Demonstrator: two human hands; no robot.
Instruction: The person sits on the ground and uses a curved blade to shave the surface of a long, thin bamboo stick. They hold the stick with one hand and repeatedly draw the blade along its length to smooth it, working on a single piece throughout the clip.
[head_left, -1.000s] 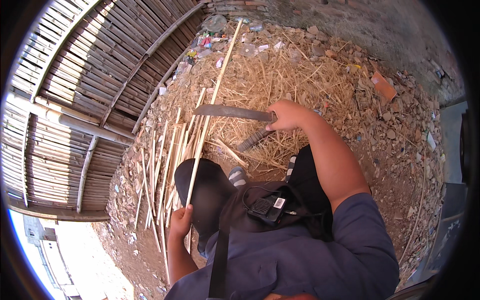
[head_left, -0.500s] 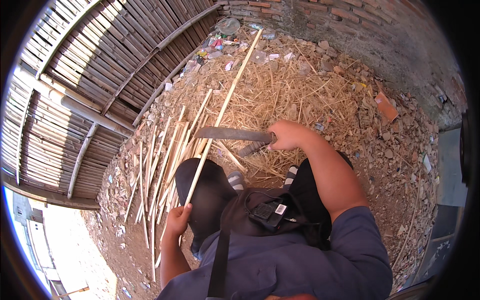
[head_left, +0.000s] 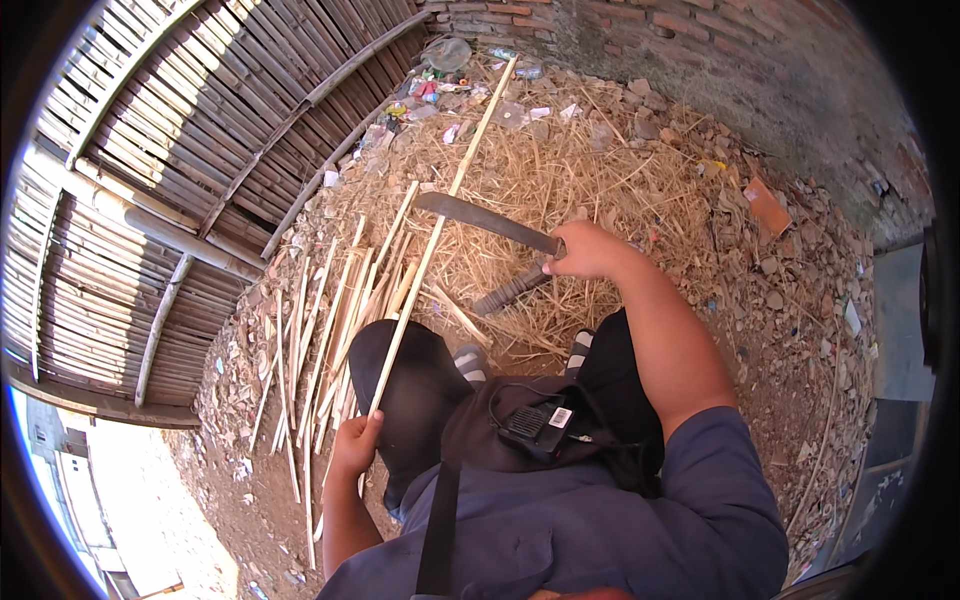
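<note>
Person wears a blue-grey short-sleeved shirt [head_left: 600, 520], dark trousers [head_left: 410, 400], and grey-striped sandals [head_left: 470, 362]. Dark strap [head_left: 438, 530] crosses the chest; small black pouch [head_left: 535, 425] with white label at the waist.

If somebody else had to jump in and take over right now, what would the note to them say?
Left hand: gripped around the near end of a long bamboo strip, which slants away over the straw.
Right hand: holds a machete by its handle, blade pointing left, its tip meeting the strip about halfway along.
Nearby: a pile of split bamboo strips lies on the ground to the left, beside the bamboo fence. Straw and shavings cover the ground ahead.
Done: many strips already lie in the pile.
Left: the strip in hand is still being worked with the blade; it has not joined the pile yet.
</note>
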